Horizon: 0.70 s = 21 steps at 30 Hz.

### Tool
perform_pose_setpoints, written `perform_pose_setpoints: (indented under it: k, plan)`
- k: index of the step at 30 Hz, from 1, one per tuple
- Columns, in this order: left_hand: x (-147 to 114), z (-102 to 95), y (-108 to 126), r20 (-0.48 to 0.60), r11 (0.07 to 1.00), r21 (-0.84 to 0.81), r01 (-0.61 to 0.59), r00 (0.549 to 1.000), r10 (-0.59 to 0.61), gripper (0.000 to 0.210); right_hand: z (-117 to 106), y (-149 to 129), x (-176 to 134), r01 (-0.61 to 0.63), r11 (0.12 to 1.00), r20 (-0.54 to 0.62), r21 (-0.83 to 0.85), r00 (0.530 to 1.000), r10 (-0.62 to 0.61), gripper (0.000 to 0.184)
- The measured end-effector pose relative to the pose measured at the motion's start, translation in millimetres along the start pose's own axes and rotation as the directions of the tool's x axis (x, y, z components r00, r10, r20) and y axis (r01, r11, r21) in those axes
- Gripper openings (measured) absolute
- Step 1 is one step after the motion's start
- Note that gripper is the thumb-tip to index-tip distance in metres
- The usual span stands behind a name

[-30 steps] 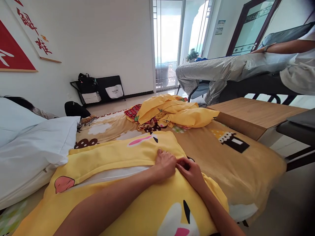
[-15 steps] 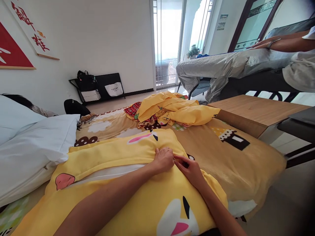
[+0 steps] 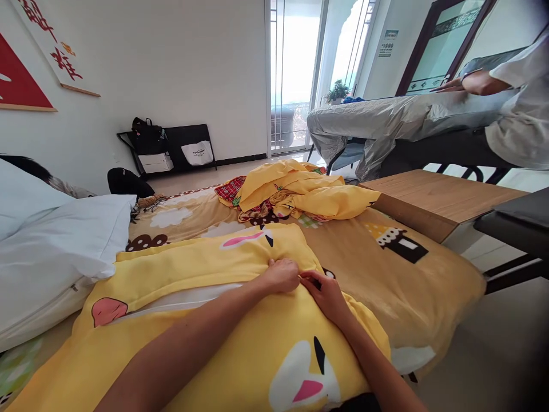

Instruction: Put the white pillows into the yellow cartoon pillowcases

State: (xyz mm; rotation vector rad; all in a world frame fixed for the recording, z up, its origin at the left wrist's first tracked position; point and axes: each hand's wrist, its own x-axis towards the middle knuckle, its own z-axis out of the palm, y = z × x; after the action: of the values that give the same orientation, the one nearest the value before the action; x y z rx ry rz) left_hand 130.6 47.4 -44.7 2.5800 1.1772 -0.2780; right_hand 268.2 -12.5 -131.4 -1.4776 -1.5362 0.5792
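A yellow pillowcase (image 3: 240, 349) with cartoon prints lies in front of me. Through its long slit shows a strip of white pillow (image 3: 184, 297). My left hand (image 3: 281, 276) is closed on the pillowcase near the right end of the slit, knuckles up. Right beside it, my right hand (image 3: 323, 289) pinches the cloth edge, its fingertips almost meeting the left hand. Whatever small part lies between the fingertips, such as a zip pull, is hidden. My left forearm crosses over the slit and covers part of it.
White pillows (image 3: 86, 240) lie at the left. Crumpled yellow bedding (image 3: 295, 189) sits farther back on the brown patterned blanket (image 3: 386, 286). A wooden board (image 3: 441, 194) stands at the right. Behind it, a co-worker's hands (image 3: 476, 83) rest on a silver-covered table (image 3: 369, 117).
My hands keep their hold on the pillowcase, nearly unmoved. The view has shifted slightly. At the back right, the co-worker's body and arms have moved.
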Motion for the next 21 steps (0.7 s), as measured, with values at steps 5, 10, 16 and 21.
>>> perform_pose_setpoints:
  k: [5, 10, 16, 21]
  plan:
    - [-3, 13.8, 5, -0.121, 0.998, 0.04, -0.052, 0.991, 0.056, 0.034, 0, 4, 0, 0.004, 1.0, -0.016, -0.013, 1.0, -0.004, 0.027]
    - [-3, 16.9, 3, -0.141, 0.997, 0.035, -0.064, 0.988, 0.069, 0.036, 1, 2, -1, 0.007, 1.0, -0.024, -0.012, 1.0, -0.007, 0.027]
    - [-1, 4.4, -3, -0.084, 1.0, -0.006, -0.022, 0.996, 0.022, 0.032, 3, 0, -3, -0.004, 1.0, -0.054, 0.009, 0.999, 0.004, 0.03]
    - [-2, 3.5, -4, -0.086, 0.997, 0.035, -0.065, 0.994, 0.068, 0.03, 5, 0, -3, 0.041, 0.998, -0.049, -0.055, 0.998, -0.043, 0.027]
